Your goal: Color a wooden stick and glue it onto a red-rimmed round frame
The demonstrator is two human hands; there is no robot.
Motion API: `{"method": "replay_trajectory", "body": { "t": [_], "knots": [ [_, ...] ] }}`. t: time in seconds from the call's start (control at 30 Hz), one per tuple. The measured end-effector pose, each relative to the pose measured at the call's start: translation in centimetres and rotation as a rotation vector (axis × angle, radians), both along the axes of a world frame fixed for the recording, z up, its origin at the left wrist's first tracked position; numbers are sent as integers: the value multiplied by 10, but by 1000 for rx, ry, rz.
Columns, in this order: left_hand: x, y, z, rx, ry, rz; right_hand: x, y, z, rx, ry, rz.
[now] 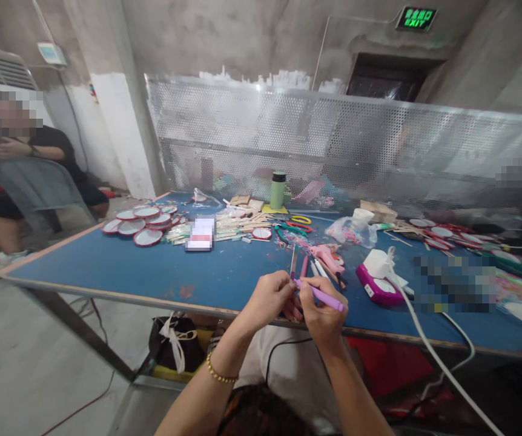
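My right hand [323, 318] is closed around a light purple marker pen [328, 299], its tip end pointing left toward my other hand. Pinched in my left hand [270, 297] is a thin narrow stick [294, 261] with a teal end, standing up from the fingers. The marker's tip meets the stick's lower part, though the exact contact is hidden by fingers. Both hands are at the table's front edge. Just beyond them lie a pink glue gun [328, 257] and several pens [319, 267].
On the blue table [152, 272] are stacked red-rimmed white discs [147, 236], a phone [201, 233], wooden sticks [238, 227], a green bottle [278, 191], pliers [283, 233], a plastic bag [352, 230] and a magenta power strip [379, 284] with a white cable. A person sits at left.
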State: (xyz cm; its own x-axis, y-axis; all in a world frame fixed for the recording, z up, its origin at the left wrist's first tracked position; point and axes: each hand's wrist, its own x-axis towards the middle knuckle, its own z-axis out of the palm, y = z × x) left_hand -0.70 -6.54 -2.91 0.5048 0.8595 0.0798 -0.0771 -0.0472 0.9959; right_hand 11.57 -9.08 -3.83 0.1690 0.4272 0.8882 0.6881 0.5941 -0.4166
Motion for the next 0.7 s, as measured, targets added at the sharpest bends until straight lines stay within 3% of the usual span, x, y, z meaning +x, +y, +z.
{"method": "replay_trajectory", "body": {
  "t": [0.27,0.4,0.5,0.7],
  "knots": [
    [-1,-1,1,-15,-10,-7,2,-5,-7,-54,146,43],
    [-2,-1,1,-45,-32,-18,5,-5,-11,-76,370,120],
    [-2,0,0,-49,-42,-15,9,-7,-5,-90,524,202],
    [-5,0,-1,-47,-52,-14,40,-16,9,-112,348,128]
  ]
}}
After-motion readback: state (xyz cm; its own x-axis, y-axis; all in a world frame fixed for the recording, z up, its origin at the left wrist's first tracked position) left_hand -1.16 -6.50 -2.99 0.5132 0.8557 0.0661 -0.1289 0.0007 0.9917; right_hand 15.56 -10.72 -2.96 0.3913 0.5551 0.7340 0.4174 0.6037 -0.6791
